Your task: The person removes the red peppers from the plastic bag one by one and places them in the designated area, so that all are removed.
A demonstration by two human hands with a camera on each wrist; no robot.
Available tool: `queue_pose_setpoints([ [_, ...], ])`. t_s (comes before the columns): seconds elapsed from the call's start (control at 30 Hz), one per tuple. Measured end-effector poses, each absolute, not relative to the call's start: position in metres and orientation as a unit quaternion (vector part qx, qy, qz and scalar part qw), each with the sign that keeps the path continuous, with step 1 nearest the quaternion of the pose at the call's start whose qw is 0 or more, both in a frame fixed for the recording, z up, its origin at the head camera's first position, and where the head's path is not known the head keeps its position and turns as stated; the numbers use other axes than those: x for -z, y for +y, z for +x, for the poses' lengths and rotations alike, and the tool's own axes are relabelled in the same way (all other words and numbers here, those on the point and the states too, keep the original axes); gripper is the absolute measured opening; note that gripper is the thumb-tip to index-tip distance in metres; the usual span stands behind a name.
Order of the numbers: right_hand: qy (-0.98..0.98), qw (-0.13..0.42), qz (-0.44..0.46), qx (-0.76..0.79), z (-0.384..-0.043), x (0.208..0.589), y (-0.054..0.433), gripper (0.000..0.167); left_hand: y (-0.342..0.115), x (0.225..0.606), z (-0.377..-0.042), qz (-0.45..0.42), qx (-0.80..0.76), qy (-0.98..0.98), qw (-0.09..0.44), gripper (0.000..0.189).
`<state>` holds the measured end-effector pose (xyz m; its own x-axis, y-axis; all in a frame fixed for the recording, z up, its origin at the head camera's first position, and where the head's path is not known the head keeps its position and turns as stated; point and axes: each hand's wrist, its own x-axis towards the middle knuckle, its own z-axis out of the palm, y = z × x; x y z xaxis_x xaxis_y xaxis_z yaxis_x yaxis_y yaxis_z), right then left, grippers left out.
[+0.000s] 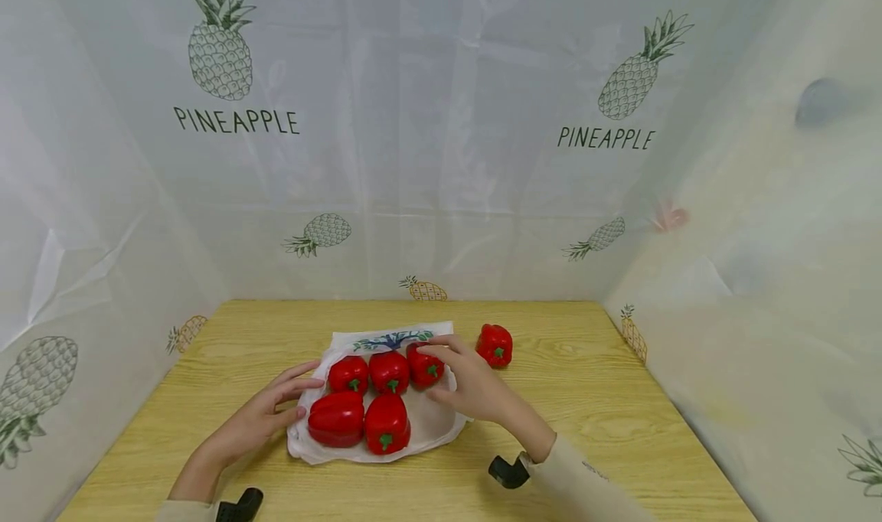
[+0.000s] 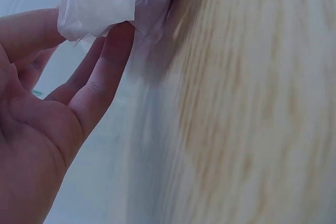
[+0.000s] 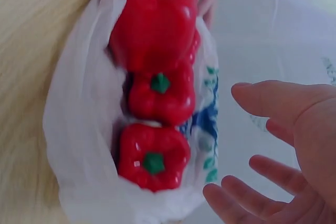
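Note:
A white plastic bag [image 1: 430,419] with a blue and green tree print lies on the wooden table, its opening spread. Inside it sit several red bell peppers [image 1: 387,422] with green stems. At the bag's left side, my left hand [image 1: 258,415] touches the plastic with fingertips and thumb; the left wrist view shows its fingers against the crumpled bag edge [image 2: 102,6]. My right hand [image 1: 475,380] hovers over the bag's right side, fingers spread near the far-right pepper [image 1: 426,367]. The right wrist view shows nothing within that hand's loosely curved fingers [image 3: 247,203].
One more red bell pepper [image 1: 494,346] lies on the table [image 1: 579,384] to the right of the bag. A whitish sheet [image 1: 427,162] printed with pineapples hangs behind the table and along both sides. Each wrist carries a black device [image 1: 508,472].

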<state>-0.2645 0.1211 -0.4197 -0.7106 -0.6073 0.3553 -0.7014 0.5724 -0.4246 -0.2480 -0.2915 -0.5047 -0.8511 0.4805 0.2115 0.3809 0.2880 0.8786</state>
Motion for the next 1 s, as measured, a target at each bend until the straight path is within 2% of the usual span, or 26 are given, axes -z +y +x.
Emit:
queue_pose_setpoints([
  [0.47,-0.878,0.061,0.378,-0.285,-0.255,0.438,0.089,0.063,-0.289,0.507,-0.247,0.257,-0.527,0.809,0.041,0.041],
  [1.0,-0.864,0.013,0.394,-0.314,-0.252,0.451,0.080,0.065,-0.287,0.508,-0.248,0.289,-0.488,0.823,-0.012,0.041],
])
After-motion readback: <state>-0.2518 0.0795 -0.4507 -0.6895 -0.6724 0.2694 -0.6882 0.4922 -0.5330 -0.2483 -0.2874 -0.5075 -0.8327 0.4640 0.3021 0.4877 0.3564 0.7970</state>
